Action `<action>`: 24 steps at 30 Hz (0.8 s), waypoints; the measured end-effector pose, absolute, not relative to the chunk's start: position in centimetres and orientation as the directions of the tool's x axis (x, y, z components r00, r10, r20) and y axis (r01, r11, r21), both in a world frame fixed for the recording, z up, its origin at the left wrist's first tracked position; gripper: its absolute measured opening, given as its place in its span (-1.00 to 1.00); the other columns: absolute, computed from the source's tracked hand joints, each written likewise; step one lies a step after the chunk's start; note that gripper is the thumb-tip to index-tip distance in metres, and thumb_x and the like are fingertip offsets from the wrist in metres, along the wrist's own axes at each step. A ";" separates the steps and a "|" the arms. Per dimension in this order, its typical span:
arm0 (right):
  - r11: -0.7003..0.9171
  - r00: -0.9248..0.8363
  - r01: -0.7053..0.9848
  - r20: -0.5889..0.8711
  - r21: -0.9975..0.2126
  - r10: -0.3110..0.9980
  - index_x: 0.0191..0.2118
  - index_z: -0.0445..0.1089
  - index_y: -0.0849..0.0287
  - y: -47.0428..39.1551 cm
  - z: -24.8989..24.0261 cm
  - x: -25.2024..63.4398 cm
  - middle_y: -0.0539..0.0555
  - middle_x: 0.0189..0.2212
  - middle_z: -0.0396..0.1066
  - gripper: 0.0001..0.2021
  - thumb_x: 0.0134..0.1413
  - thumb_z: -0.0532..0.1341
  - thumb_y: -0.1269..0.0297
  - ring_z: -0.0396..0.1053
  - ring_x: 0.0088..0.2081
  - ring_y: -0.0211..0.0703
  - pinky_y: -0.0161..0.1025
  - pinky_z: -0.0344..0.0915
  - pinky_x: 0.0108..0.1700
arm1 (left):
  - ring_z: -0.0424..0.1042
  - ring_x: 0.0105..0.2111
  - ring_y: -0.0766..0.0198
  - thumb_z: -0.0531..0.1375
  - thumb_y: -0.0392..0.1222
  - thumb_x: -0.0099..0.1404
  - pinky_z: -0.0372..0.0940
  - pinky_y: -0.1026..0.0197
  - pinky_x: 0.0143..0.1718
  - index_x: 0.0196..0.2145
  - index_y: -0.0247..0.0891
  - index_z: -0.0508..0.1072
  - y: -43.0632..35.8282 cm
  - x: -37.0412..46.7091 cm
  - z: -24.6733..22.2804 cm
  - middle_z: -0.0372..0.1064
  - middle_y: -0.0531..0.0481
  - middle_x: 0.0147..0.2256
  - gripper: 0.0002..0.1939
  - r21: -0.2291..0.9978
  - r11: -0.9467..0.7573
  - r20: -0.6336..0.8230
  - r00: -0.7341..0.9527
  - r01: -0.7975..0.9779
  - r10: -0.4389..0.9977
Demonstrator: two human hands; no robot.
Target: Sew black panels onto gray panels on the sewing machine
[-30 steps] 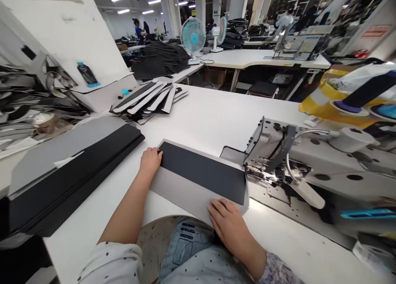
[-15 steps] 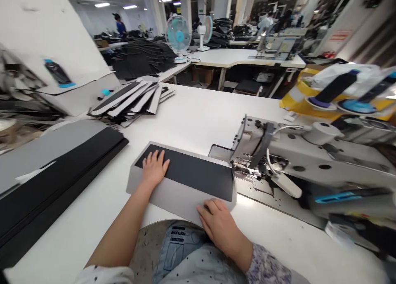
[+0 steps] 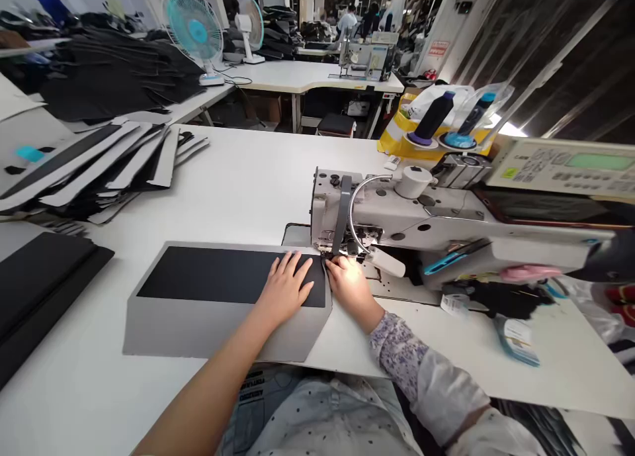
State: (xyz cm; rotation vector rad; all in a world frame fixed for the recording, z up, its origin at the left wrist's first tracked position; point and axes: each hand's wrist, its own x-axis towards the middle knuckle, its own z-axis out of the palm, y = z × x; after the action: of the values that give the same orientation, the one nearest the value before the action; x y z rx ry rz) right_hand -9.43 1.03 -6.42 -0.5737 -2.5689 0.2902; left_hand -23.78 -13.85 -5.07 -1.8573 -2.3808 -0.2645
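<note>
1. Left hand (image 3: 284,296) and left forearm (image 3: 213,393): bare.
2. Right hand (image 3: 351,289): bare; floral cuff (image 3: 397,345) at wrist, purple on white.
3. Plain pale grey sleeve section (image 3: 443,388) adjoins cuff, toward near right.
4. Top (image 3: 327,419): pale, small dark dots.
5. Blue denim (image 3: 252,398), near side: dark lettering, illegible.

A sewing workshop — industrial sewing machine (image 3: 381,208), thread cones (image 3: 434,117), a dark material heap (image 3: 119,72), a second machine (image 3: 371,59) beyond.

Panel (image 3: 208,274) v. smooth + matt, backing sheet (image 3: 173,330) matt, tabletop (image 3: 238,171) semi-gloss, flex. tube (image 3: 352,208) shiny metal.
</note>
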 end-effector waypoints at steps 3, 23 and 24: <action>0.906 -0.793 0.260 0.461 -0.334 0.398 -0.11 0.49 0.19 0.8 -7.0 -9.4 0.15 -0.22 0.48 -0.75 0.26 0.07 0.37 0.38 -0.23 -0.06 -0.13 0.31 -0.13 | 0.03 0.25 -0.05 0.00 -0.01 0.38 0.01 -0.17 0.22 0.22 -0.12 0.23 -13.5 -24.0 -4.9 0.10 -0.17 0.24 -0.51 0.077 0.224 0.214 -0.235 0.972 0.948; 0.886 -0.836 0.244 0.377 -0.393 0.398 -0.14 0.48 0.12 0.8 -6.6 -8.8 0.11 -0.20 0.49 -0.77 0.28 0.07 0.34 0.40 -0.16 -0.15 -0.21 0.33 -0.09 | 0.28 -0.11 0.19 0.02 -0.38 0.30 0.22 0.11 -0.02 -0.13 -0.09 0.51 -8.8 -26.7 -4.9 0.36 -0.06 -0.18 -0.65 0.288 0.070 0.221 -0.137 0.955 0.966; 0.887 -0.843 0.260 0.358 -0.381 0.401 -0.14 0.48 0.12 0.8 -6.6 -8.9 0.12 -0.20 0.49 -0.77 0.28 0.07 0.33 0.40 -0.17 -0.15 -0.23 0.33 -0.10 | 0.29 -0.11 0.18 0.02 -0.38 0.30 0.22 0.11 -0.03 -0.16 -0.13 0.50 -8.5 -27.0 -5.0 0.36 -0.07 -0.20 -0.68 0.291 0.081 0.227 -0.151 0.953 0.962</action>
State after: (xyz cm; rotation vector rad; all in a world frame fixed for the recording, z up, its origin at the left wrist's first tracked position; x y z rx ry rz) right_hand -8.90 0.80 -6.59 -0.4833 -2.6191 0.4449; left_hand -27.03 -8.53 -5.00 -2.0615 -2.3270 -0.5937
